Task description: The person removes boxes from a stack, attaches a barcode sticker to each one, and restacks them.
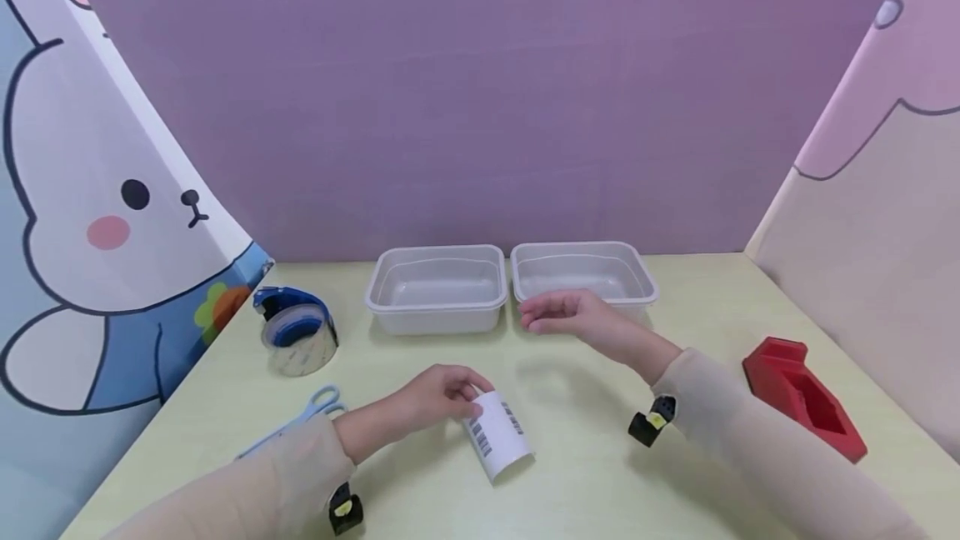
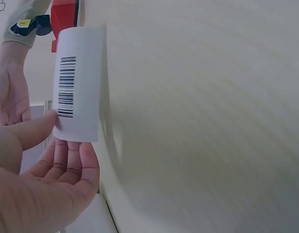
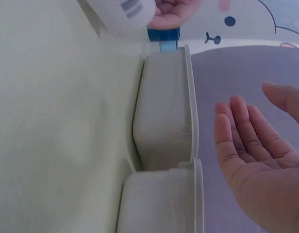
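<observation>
A curved white label sheet with black barcodes (image 1: 498, 435) is pinched at its upper end by my left hand (image 1: 444, 394), thumb on the outside. In the left wrist view one barcode on the sheet (image 2: 77, 85) faces the camera, and the fingers lie behind its lower edge. My right hand (image 1: 573, 319) hovers in front of the right plastic tub (image 1: 641, 290), holding nothing. Its fingers (image 3: 237, 131) are loosely bent and apart from the thumb in the right wrist view. Beside the right tub stands a matching left tub (image 1: 442, 321).
A blue tape dispenser with a roll of clear tape (image 1: 300, 340) stands at the left. Light blue scissors (image 1: 307, 411) lie partly behind my left sleeve. A red holder with a hollow (image 1: 806, 402) is at the right. A purple backdrop (image 1: 510, 107) rises behind the tubs.
</observation>
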Available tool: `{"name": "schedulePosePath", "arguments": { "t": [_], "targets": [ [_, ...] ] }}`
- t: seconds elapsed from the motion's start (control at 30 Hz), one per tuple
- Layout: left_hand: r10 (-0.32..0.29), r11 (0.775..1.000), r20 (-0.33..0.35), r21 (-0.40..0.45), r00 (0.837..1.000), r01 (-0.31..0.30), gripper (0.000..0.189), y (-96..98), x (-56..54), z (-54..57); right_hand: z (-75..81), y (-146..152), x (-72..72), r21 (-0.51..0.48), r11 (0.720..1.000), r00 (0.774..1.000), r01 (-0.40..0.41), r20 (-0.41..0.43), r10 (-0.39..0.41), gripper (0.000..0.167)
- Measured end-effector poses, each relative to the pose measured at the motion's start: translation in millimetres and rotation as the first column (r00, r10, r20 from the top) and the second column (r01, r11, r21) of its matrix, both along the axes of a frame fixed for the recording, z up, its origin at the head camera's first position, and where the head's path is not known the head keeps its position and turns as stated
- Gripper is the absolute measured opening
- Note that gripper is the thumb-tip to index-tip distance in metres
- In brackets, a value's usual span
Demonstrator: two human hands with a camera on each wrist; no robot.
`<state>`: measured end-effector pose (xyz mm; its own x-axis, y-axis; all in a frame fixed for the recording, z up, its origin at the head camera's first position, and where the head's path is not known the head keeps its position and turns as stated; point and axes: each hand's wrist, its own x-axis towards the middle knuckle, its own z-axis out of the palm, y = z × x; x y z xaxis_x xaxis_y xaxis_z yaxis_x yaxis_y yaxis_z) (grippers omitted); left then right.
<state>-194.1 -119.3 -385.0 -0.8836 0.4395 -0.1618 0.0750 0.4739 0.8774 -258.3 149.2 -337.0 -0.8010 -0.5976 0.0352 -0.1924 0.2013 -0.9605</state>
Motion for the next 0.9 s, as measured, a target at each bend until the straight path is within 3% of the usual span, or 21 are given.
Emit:
{"name": "schedulePosePath", "arguments": {
  "t": [0.2,0.37,0.57,0.9],
  "targets": [
    [-0.003,1.0,0.003,0.03,1.0,0.002,0.028,4.1,0.0,2.1,-6.5,-11,9.2,0.03,0.996,0.996,-0.086,0.006,0.086,0.04],
    [-0.007,0.996,-0.001,0.094,1.0,0.007,0.03,4.5,-0.6,8.3,-6.5,-20,17.4,0.055,0.992,0.993,-0.113,0.026,0.112,0.039],
    [-0.022,0.982,0.057,0.188,0.998,0.011,0.03,6.7,-4.0,11.1,-6.2,-27,20.2,0.046,0.99,0.991,-0.132,0.01,0.132,0.041],
    [-0.01,0.979,0.073,0.203,0.997,-0.005,0.025,8.6,-5.4,17.5,-5.6,-29,21.9,0.04,0.979,0.978,-0.2,-0.049,0.202,0.038]
  ]
}}
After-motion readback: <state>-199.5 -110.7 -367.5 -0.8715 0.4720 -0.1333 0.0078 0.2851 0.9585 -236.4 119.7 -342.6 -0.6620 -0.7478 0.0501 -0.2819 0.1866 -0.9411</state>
